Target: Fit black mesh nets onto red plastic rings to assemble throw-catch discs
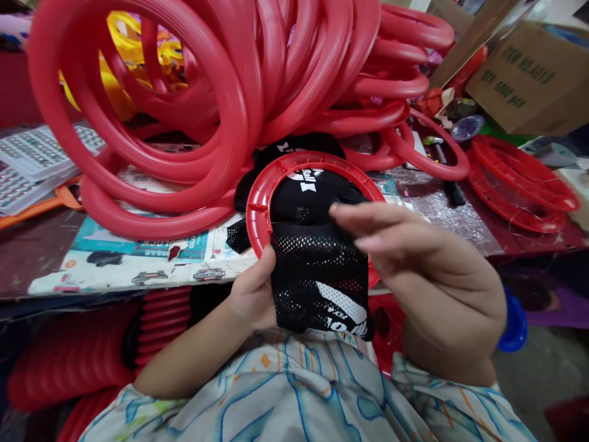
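Note:
A flat red plastic ring (258, 215) with small ribs inside its rim leans against the table edge. Black mesh fabric (317, 252) with white lettering lies across it and hangs down in front. My left hand (255, 294) grips the ring's lower left rim, its thumb over the edge and the fabric beside it. Over the right side of the fabric is my right hand (405, 245), fingers stretched out with nothing visible in them. More black fabric (299, 144) with white print lies behind the ring. The lower right of the ring is mostly hidden.
Large red hoops (230, 92) are heaped across the table. Flat red rings (519, 184) lie at right beside a cardboard box (534, 77). A clear compartment case (34, 159) and an orange tool (64, 197) lie at left. Ribbed red pieces (78, 350) are below the table.

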Demonstrator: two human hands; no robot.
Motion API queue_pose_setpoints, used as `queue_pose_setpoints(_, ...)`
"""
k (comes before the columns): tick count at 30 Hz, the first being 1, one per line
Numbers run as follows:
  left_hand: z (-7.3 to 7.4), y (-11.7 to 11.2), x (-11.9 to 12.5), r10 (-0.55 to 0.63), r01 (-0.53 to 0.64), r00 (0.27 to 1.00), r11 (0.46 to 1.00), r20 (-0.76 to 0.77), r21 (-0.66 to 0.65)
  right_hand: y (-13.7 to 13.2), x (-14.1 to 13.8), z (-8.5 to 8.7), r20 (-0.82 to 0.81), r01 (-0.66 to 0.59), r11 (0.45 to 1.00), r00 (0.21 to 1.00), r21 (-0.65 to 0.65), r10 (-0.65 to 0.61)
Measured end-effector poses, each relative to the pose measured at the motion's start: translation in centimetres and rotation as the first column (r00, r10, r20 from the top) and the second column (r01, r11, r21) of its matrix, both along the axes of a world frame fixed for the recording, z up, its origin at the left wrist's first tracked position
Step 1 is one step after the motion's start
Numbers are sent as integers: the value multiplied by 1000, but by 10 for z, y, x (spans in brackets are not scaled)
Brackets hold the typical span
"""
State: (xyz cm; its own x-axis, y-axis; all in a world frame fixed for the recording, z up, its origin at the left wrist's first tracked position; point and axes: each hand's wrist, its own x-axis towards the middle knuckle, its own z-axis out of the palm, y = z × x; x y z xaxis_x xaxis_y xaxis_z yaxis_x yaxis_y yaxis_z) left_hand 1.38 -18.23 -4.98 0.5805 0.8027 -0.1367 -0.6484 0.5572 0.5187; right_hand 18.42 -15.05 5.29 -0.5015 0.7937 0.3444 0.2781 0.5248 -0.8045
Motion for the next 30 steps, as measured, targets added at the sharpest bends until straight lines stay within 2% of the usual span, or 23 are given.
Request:
queue_pose_setpoints(1, 0, -1, 0, -4, 5, 999, 1000, 31, -20, 4, 2, 1, 92, 46, 996, 994, 77, -53)
queue_pose_setpoints(2, 0, -2, 0, 4, -3, 999, 1000, 43, -15, 8, 2, 1, 185, 67, 993, 979, 99, -84)
queue_pose_setpoints(4, 0, -3, -2, 50, -51, 998, 998, 31, 29, 14, 4, 0, 326, 76, 997, 942, 14, -77)
queue_pose_setpoints(5, 0, -4, -4, 81, -81, 997, 994, 10, 67, 15, 4, 0, 367, 72, 994, 929, -77, -39)
queue_pose_setpoints(6, 0, -4, -7, 107, -104, 994, 987, -18, 120, 16, 5, 0, 360, 71, 982, 933, -177, -2)
queue_pose_setpoints(8, 1, -4, -13, 162, -134, 982, 961, -99, 240, 14, 7, 0, 241, 77, 935, 971, -347, 10)
queue_pose_setpoints(10, 4, -4, -18, 307, -241, 933, 921, -190, 305, 9, 8, 1, 97, 80, 897, 994, -436, -42)
queue_pose_setpoints(12, 9, -7, -18, 491, -397, 834, 851, -253, 344, 3, 8, 5, 31, 78, 891, 997, -447, -71)
queue_pose_setpoints(14, 18, -12, -16, 577, -444, 764, 794, -288, 415, -3, 5, 10, 29, 42, 923, 999, -383, -34)
queue_pose_setpoints(15, 22, -16, -14, 569, -404, 758, 794, -321, 453, -6, 4, 12, 41, 8, 942, 999, -336, 7)
queue_pose_setpoints(17, 31, -22, -14, 486, -261, 764, 834, -423, 486, -11, 3, 18, 91, -128, 962, 984, -239, 154)
queue_pose_setpoints(19, 38, -26, -19, 379, -94, 759, 869, -529, 487, -16, 6, 23, 134, -315, 933, 931, -175, 340)
queue_pose_setpoints(21, 43, -27, -31, 341, 55, 739, 829, -581, 557, -21, 12, 28, 164, -425, 890, 878, -168, 450)
queue_pose_setpoints(24, 48, -28, -54, 396, 241, 676, 678, -621, 694, -25, 23, 34, 201, -394, 898, 880, -196, 430)
queue_pose_setpoints(25, 50, -28, -61, 413, 270, 663, 646, -625, 714, -25, 25, 35, 206, -389, 898, 880, -203, 428)
queue_pose_setpoints(29, 57, -32, -69, 411, 266, 624, 688, -664, 676, -22, 24, 40, 125, -472, 847, 851, -245, 511)
queue_pose_setpoints(30, 58, -31, -67, 399, 303, 617, 675, -679, 673, -20, 22, 40, 113, -462, 852, 860, -248, 499)
